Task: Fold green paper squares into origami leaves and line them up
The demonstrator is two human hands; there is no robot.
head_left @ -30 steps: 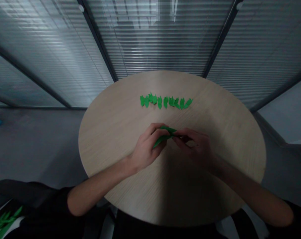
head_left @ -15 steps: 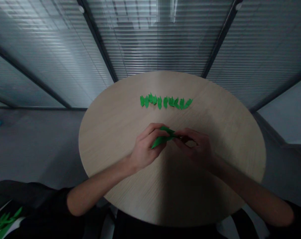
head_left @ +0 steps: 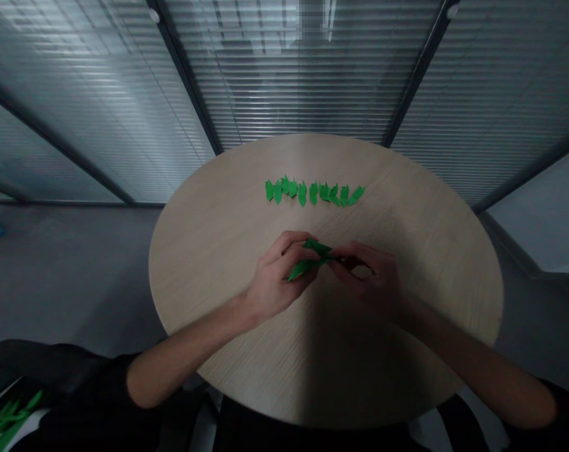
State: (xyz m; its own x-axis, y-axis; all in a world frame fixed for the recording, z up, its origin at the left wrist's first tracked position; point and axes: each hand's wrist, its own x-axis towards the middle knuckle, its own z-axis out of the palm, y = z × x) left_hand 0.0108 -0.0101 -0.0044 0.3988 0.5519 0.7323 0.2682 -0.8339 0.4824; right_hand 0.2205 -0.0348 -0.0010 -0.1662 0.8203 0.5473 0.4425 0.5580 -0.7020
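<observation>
Grasping a green folded piece (head_left: pixel 304 268) between the left hand (head_left: pixel 277 279) and the right hand (head_left: pixel 377 279), above the middle of the round wooden table (head_left: pixel 204 245); on the left, fingers curled around the broad, split part; on the right, thumb and fingertips closed in a pinch on the narrow end; impossible to tell the firmness of either hold. Held so, in all likelihood, to steady the broad part while allowing fine control at the tip. Note the direction: narrow end towards the right hand, two leaf-like flaps spreading back towards the left; long axis roughly crosswise, with the nearer flap slanting down towards the table's near edge. Beyond both hands, well apart, note a row of small green pieces (head_left: pixel 313 193), set out crosswise, mostly with long axes running near to far, slanted at the rightmost; presumably placed there to leave working room nearer in.
</observation>
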